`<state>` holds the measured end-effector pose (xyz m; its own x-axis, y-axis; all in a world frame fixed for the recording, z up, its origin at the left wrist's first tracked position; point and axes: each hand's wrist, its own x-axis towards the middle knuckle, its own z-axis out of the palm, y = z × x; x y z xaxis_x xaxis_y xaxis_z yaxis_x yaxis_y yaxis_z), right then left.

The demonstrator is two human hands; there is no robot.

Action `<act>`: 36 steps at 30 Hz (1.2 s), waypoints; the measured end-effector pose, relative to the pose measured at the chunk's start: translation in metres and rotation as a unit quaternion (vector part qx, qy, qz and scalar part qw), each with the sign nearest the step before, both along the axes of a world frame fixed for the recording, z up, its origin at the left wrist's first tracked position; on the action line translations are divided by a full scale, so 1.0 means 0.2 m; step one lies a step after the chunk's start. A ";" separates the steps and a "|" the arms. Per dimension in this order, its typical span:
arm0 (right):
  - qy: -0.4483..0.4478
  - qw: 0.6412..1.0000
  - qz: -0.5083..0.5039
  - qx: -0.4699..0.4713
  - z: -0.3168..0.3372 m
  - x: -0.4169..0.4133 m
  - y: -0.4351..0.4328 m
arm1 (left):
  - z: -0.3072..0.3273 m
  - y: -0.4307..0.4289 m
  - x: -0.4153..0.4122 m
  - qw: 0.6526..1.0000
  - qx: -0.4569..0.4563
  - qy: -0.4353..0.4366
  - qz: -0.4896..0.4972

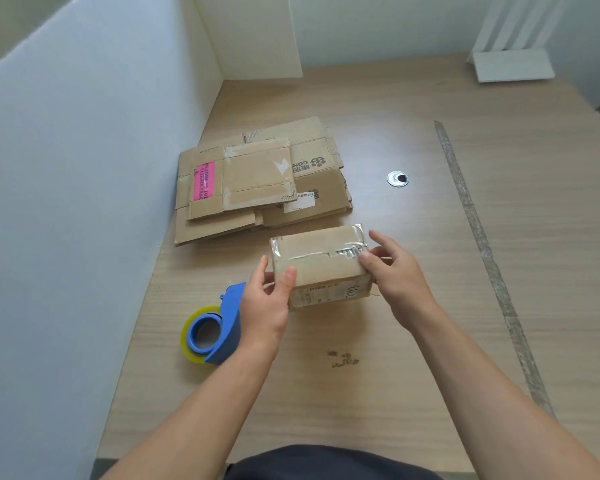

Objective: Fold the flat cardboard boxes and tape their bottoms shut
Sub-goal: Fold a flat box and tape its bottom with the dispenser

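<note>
Dark garment point(326, 462) at the bottom edge, nearest the lens; both bare forearms reach forward from it over the wood-grain tabletop point(343, 410).

Folded box point(321, 261): small, brown, held between the two hands, taped face up and tilted toward the camera. Clear tape runs along the top seam and wraps over both ends. A printed label shows on the near side face. Cannot tell whether its underside touches the tabletop.

Left hand point(267, 299): grasps the box's left end, thumb laid on the top face near the front edge, fingers curled behind the end.

Right hand point(395, 275): grasps the box's right end, thumb pressing on the tape at the top right corner, fingers wrapped behind the end, forefinger raised a little.

Tape dispenser point(231, 323): blue, on the tabletop just left of the left wrist, partly hidden by it. Its tape roll point(193, 336), clear with a yellowish tint, faces outward to the left.

Flat boxes point(257, 181): an untidy stack of unfolded cardboard beyond the hands and to the left. One piece carries a pink label point(203, 181).

Metal ring point(398, 178): set into the tabletop beyond the right hand.

Strip of tape point(482, 244): long, stuck to the tabletop, well right of the right hand.

Dark specks point(342, 359): on the tabletop between the forearms.

White partition point(84, 168): along the left side, beyond the left hand.
</note>
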<state>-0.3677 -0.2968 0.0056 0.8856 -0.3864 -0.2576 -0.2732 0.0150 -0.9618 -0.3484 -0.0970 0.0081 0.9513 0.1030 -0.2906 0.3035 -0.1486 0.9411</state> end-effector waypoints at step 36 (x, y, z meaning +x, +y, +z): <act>-0.013 0.995 0.057 0.087 -0.16 -0.33 -0.01 | -0.10 0.21 -0.10 0.976 0.057 0.062 -0.199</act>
